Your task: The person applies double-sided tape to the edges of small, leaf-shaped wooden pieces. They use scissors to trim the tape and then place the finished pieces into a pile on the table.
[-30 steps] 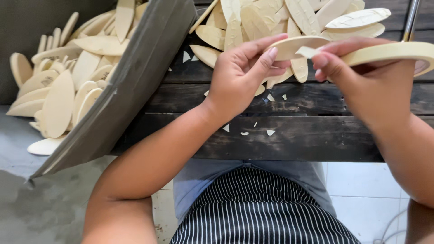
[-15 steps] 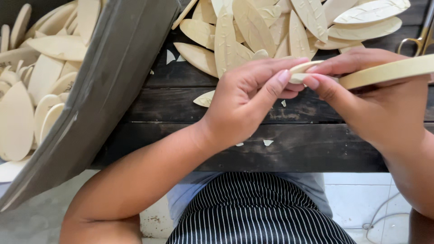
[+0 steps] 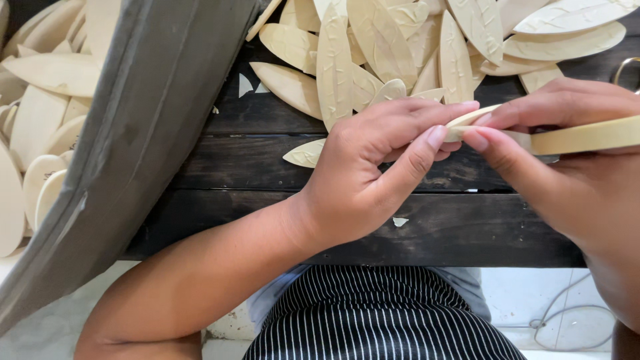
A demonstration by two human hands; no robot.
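Pale wooden leaf [image 3: 467,120], centre-right of frame above the dark worktop [image 3: 267,167]: left hand [image 3: 373,173] and right hand [image 3: 567,173] both pinch it, right also gripping a tan strip [image 3: 587,137]; apparently mid-trimming, next needing a steady grip.

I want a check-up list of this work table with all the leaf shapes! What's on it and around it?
Surface: dark wooden plank table, scuffed, with small pale chips.
Job's things: one pale wooden leaf piece pinched between both hands; a flat pale strip runs past the right hand.
Clutter: pile of carved wooden leaves at the table's far side; a second heap left of a grey slanted board.
Grippers: left hand and right hand, fingertips meeting on the piece.
Cables: thin pale cord on the floor.
Surroundings: striped apron.
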